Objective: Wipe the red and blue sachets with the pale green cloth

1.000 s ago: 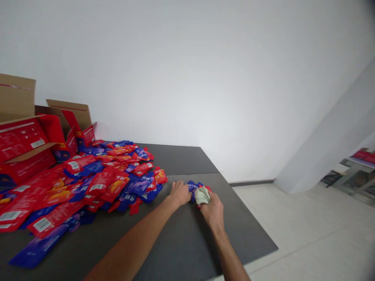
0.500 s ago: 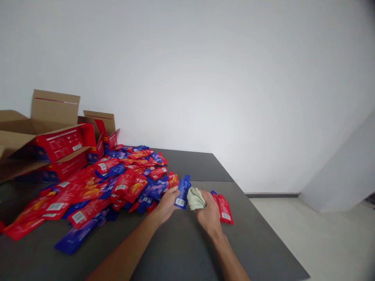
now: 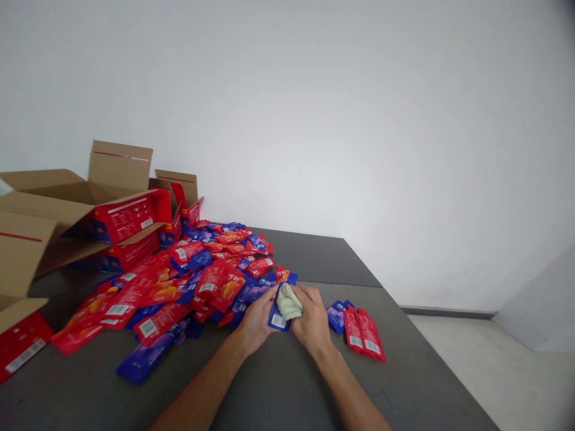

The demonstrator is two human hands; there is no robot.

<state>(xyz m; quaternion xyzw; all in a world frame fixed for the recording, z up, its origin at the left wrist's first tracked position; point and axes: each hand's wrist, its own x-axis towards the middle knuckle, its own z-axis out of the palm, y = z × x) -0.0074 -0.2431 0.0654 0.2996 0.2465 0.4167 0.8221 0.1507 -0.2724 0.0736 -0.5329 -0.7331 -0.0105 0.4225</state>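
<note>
My left hand [image 3: 258, 320] grips a blue pouch [image 3: 279, 322] by its left edge, above the dark table. A crumpled pale green cloth [image 3: 290, 302] is bunched in my right hand [image 3: 311, 317] and lies against the front of that pouch, covering much of it. The white barcode patch at the pouch's lower end still shows. Left of my hands spreads a large heap of red and blue pouches [image 3: 211, 281]. To the right, two red pouches [image 3: 363, 333] lie side by side, with blue pouches [image 3: 336, 315] just beside them.
Open red and brown cardboard boxes [image 3: 128, 218] stand along the left and back of the dark table [image 3: 287, 383]. Another open box [image 3: 22, 341] is at the near left. A white wall [image 3: 359, 120] rises behind, and pale floor lies beyond the table's right edge.
The cloth in my right hand has moved left onto the blue pouch's face. The camera view has turned left, bringing another box and more of the right-hand pouches into sight.
</note>
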